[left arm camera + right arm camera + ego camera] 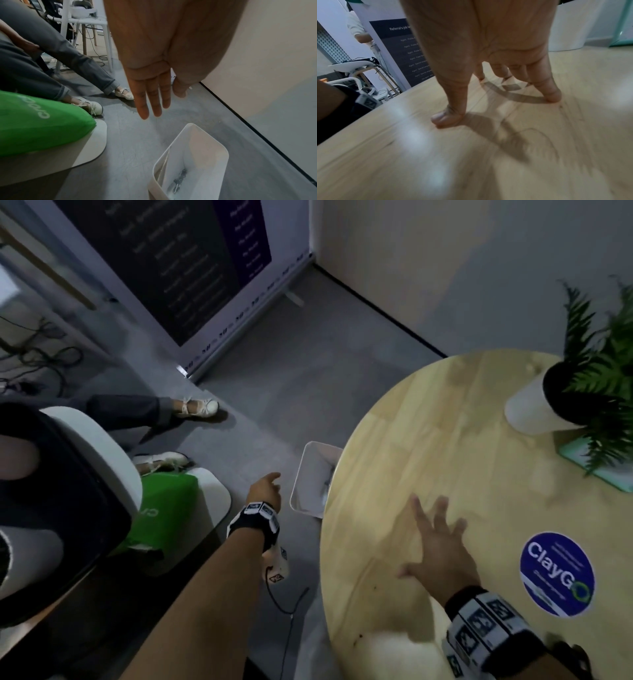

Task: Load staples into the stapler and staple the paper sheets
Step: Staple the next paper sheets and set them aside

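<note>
No stapler, staples or paper sheets show in any view. My right hand (431,542) lies spread on the round wooden table (428,440), fingers straight and holding nothing; in the right wrist view the right hand (496,105) touches the table (471,169) with its fingertips. My left hand (270,487) reaches out over the floor, left of the table, beside a white bin (313,474). In the left wrist view the left hand (163,105) is empty with straight fingers, above the bin (205,135), which holds a small dark object (178,181).
A potted fern (534,405) stands on a teal pad (582,460) at the table's far right, and a blue round sticker (556,573) lies near me. A green bag (164,508) sits on a white seat at left. Another person's legs (137,412) stretch across the floor.
</note>
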### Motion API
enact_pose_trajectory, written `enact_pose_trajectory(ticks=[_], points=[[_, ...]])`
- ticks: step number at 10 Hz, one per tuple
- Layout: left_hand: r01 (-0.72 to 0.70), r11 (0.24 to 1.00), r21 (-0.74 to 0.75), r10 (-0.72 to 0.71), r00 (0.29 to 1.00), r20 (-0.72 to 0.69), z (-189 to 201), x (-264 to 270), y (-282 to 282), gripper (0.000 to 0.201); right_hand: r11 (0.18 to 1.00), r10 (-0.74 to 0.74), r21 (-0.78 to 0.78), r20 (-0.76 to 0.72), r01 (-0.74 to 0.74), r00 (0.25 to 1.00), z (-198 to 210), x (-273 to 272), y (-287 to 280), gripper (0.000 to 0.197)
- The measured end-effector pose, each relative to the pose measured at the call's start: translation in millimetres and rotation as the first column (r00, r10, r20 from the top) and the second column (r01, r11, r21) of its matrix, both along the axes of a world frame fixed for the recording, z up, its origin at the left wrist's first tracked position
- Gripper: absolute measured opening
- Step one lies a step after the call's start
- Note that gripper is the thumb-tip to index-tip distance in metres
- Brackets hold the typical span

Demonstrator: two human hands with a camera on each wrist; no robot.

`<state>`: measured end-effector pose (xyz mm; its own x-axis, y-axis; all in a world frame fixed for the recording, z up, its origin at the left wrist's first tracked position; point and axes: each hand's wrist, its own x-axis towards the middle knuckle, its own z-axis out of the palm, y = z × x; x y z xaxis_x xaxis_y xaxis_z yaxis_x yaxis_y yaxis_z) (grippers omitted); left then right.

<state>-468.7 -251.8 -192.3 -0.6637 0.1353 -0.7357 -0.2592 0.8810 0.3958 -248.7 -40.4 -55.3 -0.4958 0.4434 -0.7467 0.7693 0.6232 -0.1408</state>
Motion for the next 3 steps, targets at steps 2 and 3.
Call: enact_pose_trajectory(ticks=[2,3], points=[[0.220,0.961,-0.167,-0.217,0.975,0.037,25.9,38.5,-42.0,0.037,0.999,0.011,-0.046,-0.082,-0.015,0.997,7.1,18.6,3.7,0.110],[0.270,0.932,-0.243,-0.263,0.963,0.060,19.4,77.7,-75.2,0.035,0.992,-0.027,-0.123,-0.140,0.010,0.990,22.8,50.3,6.0,0.087]])
